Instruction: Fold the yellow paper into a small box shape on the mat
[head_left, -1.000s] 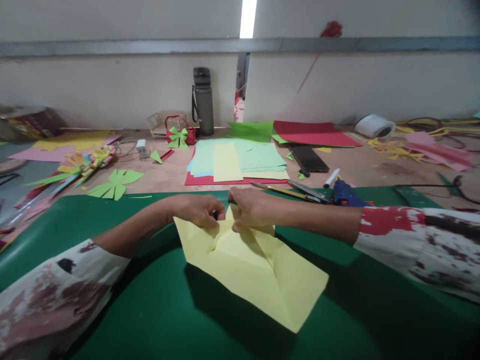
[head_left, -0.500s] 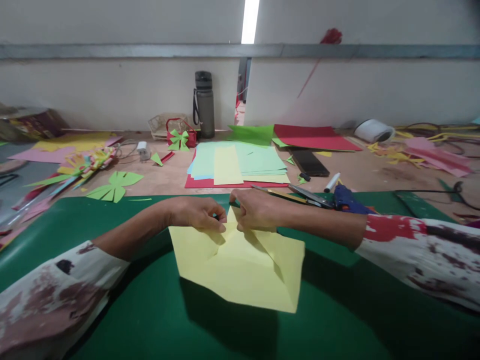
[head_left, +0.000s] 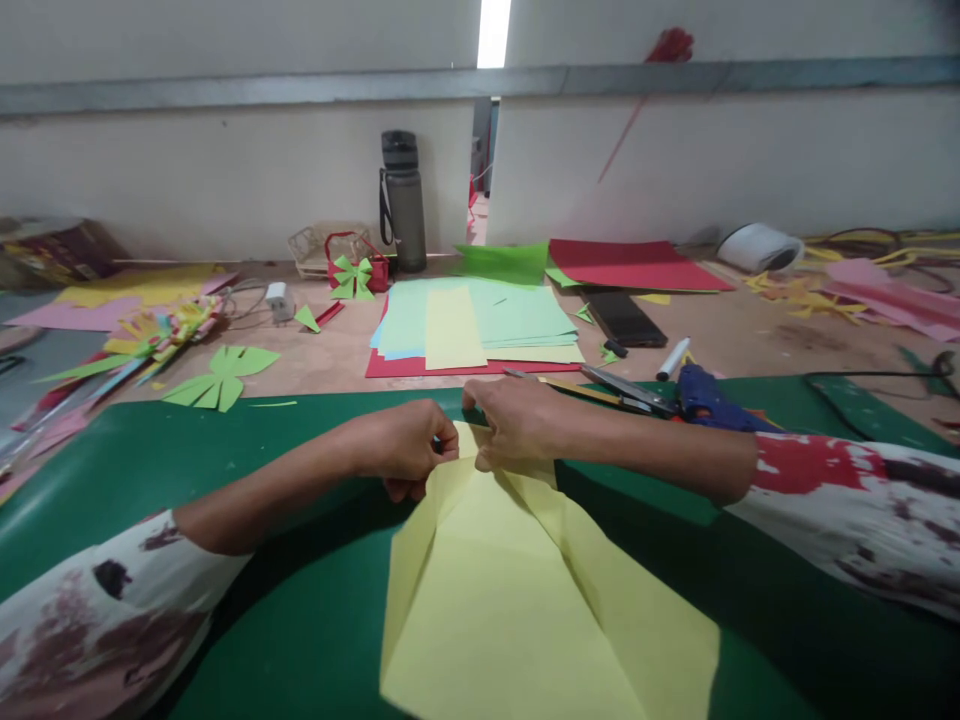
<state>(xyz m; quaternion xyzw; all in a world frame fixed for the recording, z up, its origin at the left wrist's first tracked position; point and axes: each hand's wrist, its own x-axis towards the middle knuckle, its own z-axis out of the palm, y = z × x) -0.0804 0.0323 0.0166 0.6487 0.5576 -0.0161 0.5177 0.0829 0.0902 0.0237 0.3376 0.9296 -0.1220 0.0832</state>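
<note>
While the far end of the folded yellow paper (head_left: 517, 590) is gripped between the thumb and fingers of the right hand (head_left: 521, 415), its wide near part is spread over the green mat (head_left: 300, 620) and is cut off by the lower edge of the view. Creases are seen along both sides of the sheet. The left hand (head_left: 409, 445) is curled beside the same far end, its fingertips set close against the paper; whether the paper is pinched by them cannot be told. Beyond the hands, a stack of pale green sheets (head_left: 525, 312) is laid on the table (head_left: 330, 362), topped by a pale yellow strip (head_left: 454, 328). To its right a dark phone (head_left: 626, 318) is placed, with a white marker (head_left: 673, 360) and a blue glue gun (head_left: 703, 397) set nearer the right forearm.
</note>
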